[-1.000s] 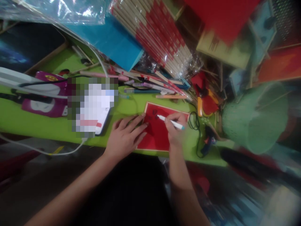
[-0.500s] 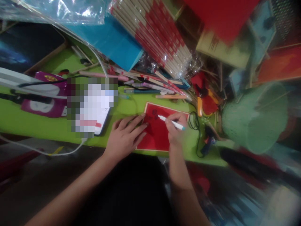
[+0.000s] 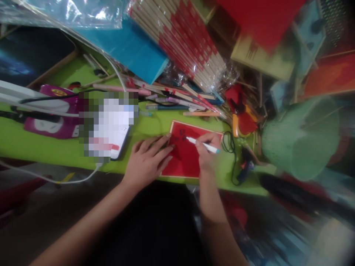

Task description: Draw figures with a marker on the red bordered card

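A red rectangular sheet (image 3: 185, 159) with a pale border lies on the green tabletop in front of me. Dark drawn marks (image 3: 182, 132) show near its upper left corner. My right hand (image 3: 206, 149) pinches a white marker (image 3: 203, 145) with a teal end, its tip at the sheet beside the marks. My left hand (image 3: 148, 157) lies flat with fingers stretched, the fingertips resting on the sheet's left edge. To the left of that hand is a phone (image 3: 119, 142) with a lit screen, partly blurred out, and a white cable plugged in.
Pens and sticks (image 3: 180, 103) are heaped behind the sheet, below a plastic-wrapped bundle of sticks (image 3: 183, 44). On the right stand a green basket-like container (image 3: 299, 138) and orange-handled pliers or scissors (image 3: 235, 125). A purple power strip (image 3: 47, 127) is at the left.
Both hands and the sheet stay almost in place. The marker tip remains by the marks, with only a very slight shift of the marker.
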Action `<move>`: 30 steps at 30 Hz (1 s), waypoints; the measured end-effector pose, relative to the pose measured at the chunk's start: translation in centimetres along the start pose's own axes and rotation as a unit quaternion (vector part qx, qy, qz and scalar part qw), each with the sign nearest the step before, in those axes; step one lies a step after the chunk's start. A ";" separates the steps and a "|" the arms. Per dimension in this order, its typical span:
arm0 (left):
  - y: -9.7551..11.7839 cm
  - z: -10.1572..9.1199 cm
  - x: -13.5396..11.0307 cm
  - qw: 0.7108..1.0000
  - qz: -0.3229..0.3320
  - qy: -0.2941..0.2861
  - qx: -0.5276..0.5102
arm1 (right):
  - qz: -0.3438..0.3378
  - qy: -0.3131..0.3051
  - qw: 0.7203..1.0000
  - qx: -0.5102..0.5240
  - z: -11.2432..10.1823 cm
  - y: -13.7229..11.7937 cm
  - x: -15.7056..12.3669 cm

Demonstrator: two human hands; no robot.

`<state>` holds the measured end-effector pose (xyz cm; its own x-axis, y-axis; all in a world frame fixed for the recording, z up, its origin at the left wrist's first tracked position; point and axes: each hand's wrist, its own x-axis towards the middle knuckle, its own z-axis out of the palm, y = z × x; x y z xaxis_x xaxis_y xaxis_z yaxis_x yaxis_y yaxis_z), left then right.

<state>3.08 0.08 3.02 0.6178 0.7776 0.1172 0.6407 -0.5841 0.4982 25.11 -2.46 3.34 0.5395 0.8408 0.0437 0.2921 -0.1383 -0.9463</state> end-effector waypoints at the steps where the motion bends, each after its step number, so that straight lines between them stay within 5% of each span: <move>1: 0.0 0.0 0.0 1.000 0.000 -0.001 0.001 | -0.003 0.003 1.000 0.007 0.0 0.1 0.0; 30: -0.1 0.1 0.1 0.999 0.023 0.020 0.024 | -0.028 0.011 0.999 -0.013 0.0 -0.2 0.3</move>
<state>3.08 0.16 2.91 0.6295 0.7574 0.1738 0.6335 -0.6297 0.4497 25.18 -2.19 3.48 0.5384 0.8364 0.1027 0.3420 -0.1055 -0.9338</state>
